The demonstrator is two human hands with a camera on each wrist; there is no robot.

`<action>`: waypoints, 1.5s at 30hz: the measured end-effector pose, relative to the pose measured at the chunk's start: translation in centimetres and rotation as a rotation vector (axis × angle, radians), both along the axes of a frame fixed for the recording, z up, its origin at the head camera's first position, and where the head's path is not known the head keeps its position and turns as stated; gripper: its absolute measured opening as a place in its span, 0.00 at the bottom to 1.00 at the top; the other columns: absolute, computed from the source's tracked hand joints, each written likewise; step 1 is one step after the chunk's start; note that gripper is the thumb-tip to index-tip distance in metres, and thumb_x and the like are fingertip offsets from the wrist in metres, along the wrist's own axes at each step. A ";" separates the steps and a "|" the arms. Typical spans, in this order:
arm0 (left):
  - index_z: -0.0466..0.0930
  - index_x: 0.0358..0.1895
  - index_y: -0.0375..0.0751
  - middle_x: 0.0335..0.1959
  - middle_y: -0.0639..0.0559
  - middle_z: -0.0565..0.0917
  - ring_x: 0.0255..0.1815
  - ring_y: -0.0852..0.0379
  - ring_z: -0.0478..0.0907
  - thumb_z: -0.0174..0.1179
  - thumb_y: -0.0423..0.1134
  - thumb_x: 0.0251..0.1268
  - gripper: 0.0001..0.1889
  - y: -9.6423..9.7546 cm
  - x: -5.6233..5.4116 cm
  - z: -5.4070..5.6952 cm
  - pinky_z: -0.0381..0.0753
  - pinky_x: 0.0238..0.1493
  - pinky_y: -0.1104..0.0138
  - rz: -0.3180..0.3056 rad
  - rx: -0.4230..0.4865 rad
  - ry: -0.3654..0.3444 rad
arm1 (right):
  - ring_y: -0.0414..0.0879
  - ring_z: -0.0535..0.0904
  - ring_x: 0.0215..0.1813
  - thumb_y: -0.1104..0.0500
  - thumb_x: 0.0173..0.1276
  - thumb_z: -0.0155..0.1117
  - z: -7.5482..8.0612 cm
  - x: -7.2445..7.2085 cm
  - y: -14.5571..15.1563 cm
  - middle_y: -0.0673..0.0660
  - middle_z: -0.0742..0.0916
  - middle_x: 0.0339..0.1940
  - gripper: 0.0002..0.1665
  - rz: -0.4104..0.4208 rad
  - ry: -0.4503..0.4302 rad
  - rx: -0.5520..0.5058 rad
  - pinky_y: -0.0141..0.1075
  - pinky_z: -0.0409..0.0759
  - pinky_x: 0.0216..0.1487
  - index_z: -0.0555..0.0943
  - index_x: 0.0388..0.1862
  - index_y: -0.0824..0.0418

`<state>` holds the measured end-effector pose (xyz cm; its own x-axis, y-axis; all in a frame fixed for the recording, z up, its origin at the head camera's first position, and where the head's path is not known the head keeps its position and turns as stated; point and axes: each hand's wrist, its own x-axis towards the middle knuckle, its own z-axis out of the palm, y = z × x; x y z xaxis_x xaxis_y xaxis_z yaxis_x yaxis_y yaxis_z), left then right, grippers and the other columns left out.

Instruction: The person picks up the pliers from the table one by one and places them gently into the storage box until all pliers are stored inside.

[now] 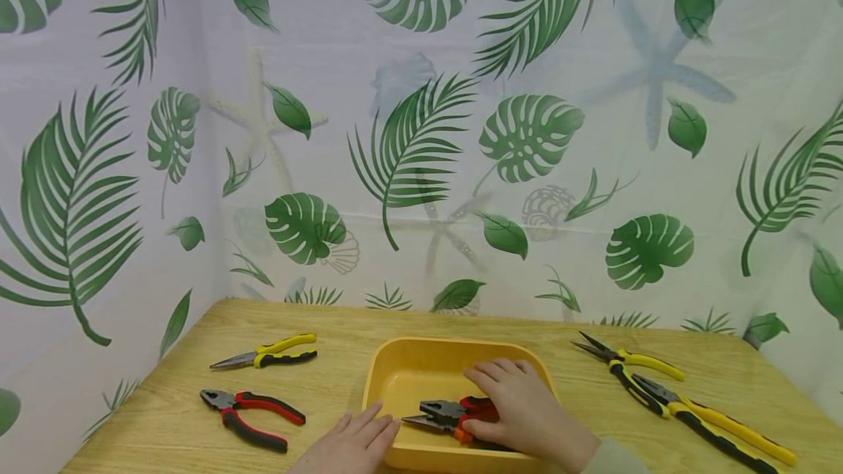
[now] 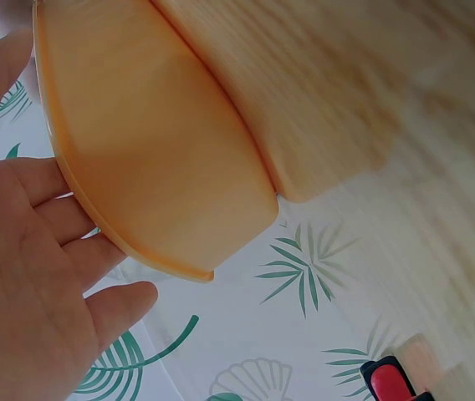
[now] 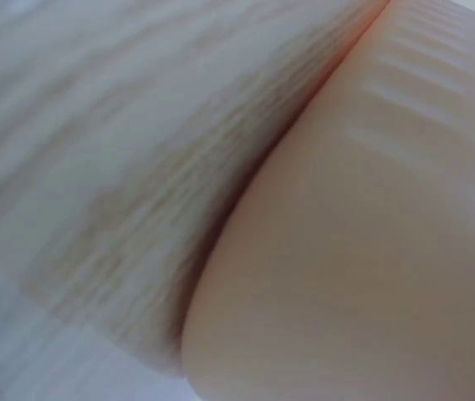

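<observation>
In the head view, a yellow plastic bin (image 1: 454, 346) stands at the table's front. Two pliers lie together in it: combination pliers with red handles (image 1: 478, 405) and, beneath, needle-nose pliers (image 1: 428, 423) with orange showing near the joint. My right hand (image 1: 527, 408) reaches over the bin and grips the red-handled pliers; its palm hides most of the handles. My left hand (image 1: 352, 445) rests at the bin's left front corner. In the left wrist view its fingers (image 2: 79, 225), nearly straight, pass over the rim. The right wrist view shows mostly the bin's outer wall (image 3: 346, 251).
On the left of the wooden table (image 1: 342, 320) lie yellow-black needle-nose pliers (image 1: 263, 355) and red-black combination pliers (image 1: 250, 412). Two yellow-handled long-nose pliers, one farther back (image 1: 626, 364) and one nearer (image 1: 711, 423), overlap on the right. A leaf-patterned cloth (image 1: 448, 167) hangs behind.
</observation>
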<state>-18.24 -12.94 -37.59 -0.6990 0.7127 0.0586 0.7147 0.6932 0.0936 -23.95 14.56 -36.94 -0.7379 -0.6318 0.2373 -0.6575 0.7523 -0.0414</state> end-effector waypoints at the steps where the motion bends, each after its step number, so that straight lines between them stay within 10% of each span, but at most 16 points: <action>1: 0.65 0.61 0.38 0.57 0.47 0.70 0.62 0.47 0.60 0.33 0.66 0.61 0.38 0.0 0.0 0.0 0.68 0.48 0.48 0.000 -0.001 0.001 | 0.49 0.70 0.51 0.33 0.56 0.53 0.0 0.0 0.0 0.52 0.78 0.51 0.37 -0.004 0.005 -0.003 0.49 0.66 0.46 0.74 0.56 0.56; 45: 0.64 0.62 0.38 0.58 0.47 0.69 0.62 0.47 0.59 0.34 0.67 0.60 0.39 0.0 0.1 0.0 0.67 0.50 0.48 0.015 -0.002 -0.027 | 0.48 0.73 0.46 0.40 0.52 0.62 0.8 0.6 3.2 0.51 0.80 0.43 0.28 -0.163 0.138 -0.040 0.47 0.68 0.43 0.78 0.45 0.57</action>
